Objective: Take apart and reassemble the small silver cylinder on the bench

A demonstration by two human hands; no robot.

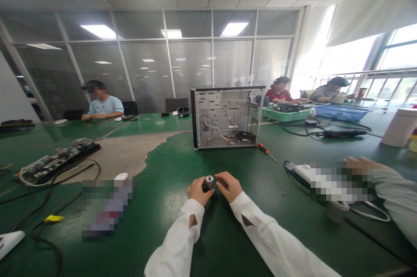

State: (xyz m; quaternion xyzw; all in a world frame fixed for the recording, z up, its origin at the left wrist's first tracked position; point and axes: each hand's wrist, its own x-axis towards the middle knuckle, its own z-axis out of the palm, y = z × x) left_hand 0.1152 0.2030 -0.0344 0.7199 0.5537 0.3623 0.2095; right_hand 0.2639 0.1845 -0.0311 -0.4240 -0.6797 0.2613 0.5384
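Note:
A small silvery cylinder stands upright near the front middle of the green table. My left hand pinches it between thumb and fingers from the left. Just right of the cylinder is my right hand, its thumb and fingers apart with nothing between them. Beyond both hands stands an open computer case, with cables inside. A screwdriver with an orange and black handle lies by the case's right front corner.
Left: circuit-board assembly, black cables, blurred flat object. Right: another person's hand, white power strip, metal cup, white container. Behind: green basket, blue basket, several seated people.

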